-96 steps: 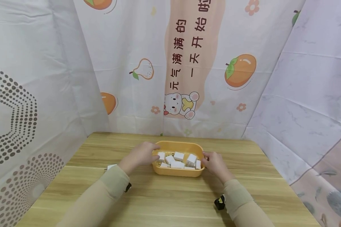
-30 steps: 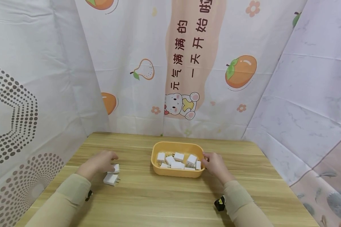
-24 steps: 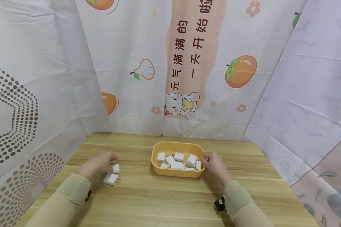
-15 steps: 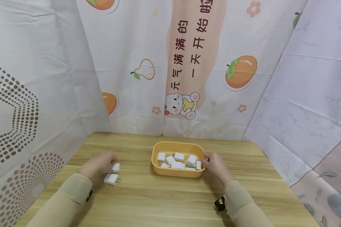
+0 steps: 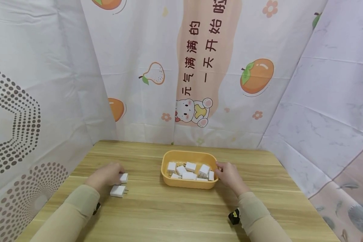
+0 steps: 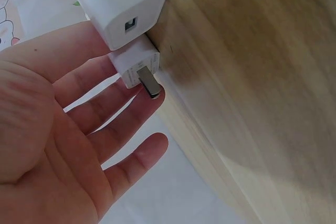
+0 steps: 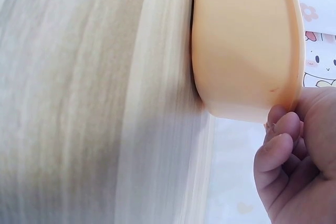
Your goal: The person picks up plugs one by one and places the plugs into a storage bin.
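Observation:
My left hand (image 5: 109,173) is at the left of the table, with its thumb and fingers pinching a white charger plug (image 5: 123,178). In the left wrist view, a metal prong sticks out from that charger plug (image 6: 135,64), and the fingertips lie against its far side. Just nearer lies a second white charger plug (image 5: 118,191), prongs pointing right; its port faces the left wrist camera. My right hand (image 5: 230,174) pinches the right end of the rim of an orange-yellow plastic basket (image 5: 187,184). Several white charger plugs (image 5: 189,175) lie jumbled inside it.
The wood-grain table (image 5: 175,215) carries everything. A printed curtain (image 5: 157,111) hangs behind its far edge, with more cloth at both sides. A black wrist device (image 5: 234,216) sits under the right sleeve.
My left hand has gone from the basket's left end to the chargers at the left, then closed on the farther one and shifted it slightly right. My right hand stays at the rim.

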`<state>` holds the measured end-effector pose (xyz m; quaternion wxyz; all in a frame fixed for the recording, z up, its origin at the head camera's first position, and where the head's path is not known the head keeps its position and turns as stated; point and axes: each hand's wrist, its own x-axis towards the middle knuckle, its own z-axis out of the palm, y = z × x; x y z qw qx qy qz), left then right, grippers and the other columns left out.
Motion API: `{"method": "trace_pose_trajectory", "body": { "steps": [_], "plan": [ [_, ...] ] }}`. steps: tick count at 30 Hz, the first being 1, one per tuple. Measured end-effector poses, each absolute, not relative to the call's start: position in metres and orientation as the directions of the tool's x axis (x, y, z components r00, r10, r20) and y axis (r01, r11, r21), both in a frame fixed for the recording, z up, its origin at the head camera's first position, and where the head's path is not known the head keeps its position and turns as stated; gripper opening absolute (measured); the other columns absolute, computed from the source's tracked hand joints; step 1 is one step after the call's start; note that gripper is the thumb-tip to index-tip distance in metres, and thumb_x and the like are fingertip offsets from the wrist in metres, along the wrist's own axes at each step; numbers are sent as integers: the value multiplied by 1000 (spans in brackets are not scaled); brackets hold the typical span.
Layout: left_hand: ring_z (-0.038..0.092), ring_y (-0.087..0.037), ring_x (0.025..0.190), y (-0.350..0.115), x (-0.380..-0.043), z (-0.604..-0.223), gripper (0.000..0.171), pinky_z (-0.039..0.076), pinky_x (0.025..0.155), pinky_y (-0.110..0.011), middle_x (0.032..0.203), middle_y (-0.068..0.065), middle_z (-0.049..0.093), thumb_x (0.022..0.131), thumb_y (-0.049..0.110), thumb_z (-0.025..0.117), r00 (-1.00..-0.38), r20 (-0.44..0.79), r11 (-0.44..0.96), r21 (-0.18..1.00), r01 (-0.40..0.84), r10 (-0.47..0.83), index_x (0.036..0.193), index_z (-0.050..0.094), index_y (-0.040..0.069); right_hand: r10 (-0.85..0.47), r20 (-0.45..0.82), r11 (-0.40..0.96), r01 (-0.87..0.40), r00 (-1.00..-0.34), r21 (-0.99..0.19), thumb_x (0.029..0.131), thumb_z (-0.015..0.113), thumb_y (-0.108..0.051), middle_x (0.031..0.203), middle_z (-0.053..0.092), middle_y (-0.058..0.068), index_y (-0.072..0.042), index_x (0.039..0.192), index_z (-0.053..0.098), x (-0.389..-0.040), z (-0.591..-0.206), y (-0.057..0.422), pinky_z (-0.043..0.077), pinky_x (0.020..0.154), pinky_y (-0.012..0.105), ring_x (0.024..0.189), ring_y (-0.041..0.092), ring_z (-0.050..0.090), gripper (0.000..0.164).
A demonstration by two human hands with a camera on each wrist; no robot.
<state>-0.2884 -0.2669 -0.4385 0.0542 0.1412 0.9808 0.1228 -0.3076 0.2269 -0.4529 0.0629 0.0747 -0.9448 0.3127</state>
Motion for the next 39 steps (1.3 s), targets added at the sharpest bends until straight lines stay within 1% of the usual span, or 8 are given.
{"method": "trace_pose_trajectory", "body": {
  "steps": [5,12,15,22,31,39],
  "plan": [
    [63,-36,103,-266,-287,-438,36,49,92,-59,110,-15,69,77,2,80,-955,-70,928,267,261,288,112,73,0,-97,151,795,-168,-984,-583,93,60,-10,56,51,-1,2,135,62,-308,-454,228,37,44,25,46,11,40,43],
    [62,-37,106,-266,-284,-437,35,48,93,-60,112,-15,68,79,4,80,-960,-79,931,276,239,270,113,73,2,-102,156,795,-175,-982,-580,93,59,-10,55,50,-1,3,135,62,-308,-454,228,36,43,26,45,11,39,43],
    [63,-35,105,-266,-284,-437,34,49,92,-59,111,-14,69,79,6,81,-961,-82,931,280,234,266,112,73,2,-104,160,796,-178,-982,-579,93,59,-10,55,50,-1,3,135,62,-308,-454,228,36,43,25,45,11,38,44],
    [61,-30,100,-266,-283,-435,32,50,88,-56,108,-11,69,80,9,82,-953,-65,923,273,269,297,110,74,1,-99,160,793,-175,-982,-583,93,60,-10,55,49,-2,2,135,63,-308,-453,226,36,44,25,45,10,39,44],
    [59,-21,88,-266,-286,-438,35,52,82,-50,102,-6,70,81,15,82,-953,-75,922,283,262,294,112,73,1,-117,172,790,-196,-978,-580,93,59,-8,56,49,-1,3,135,62,-308,-454,228,37,44,26,46,12,40,44],
    [61,-21,90,-265,-290,-439,39,52,81,-48,109,-9,70,80,16,82,-961,-66,921,311,236,268,116,73,2,-113,171,791,-193,-979,-581,93,59,-9,56,50,-1,3,136,62,-308,-454,228,37,44,26,46,11,41,44]
  ]
}}
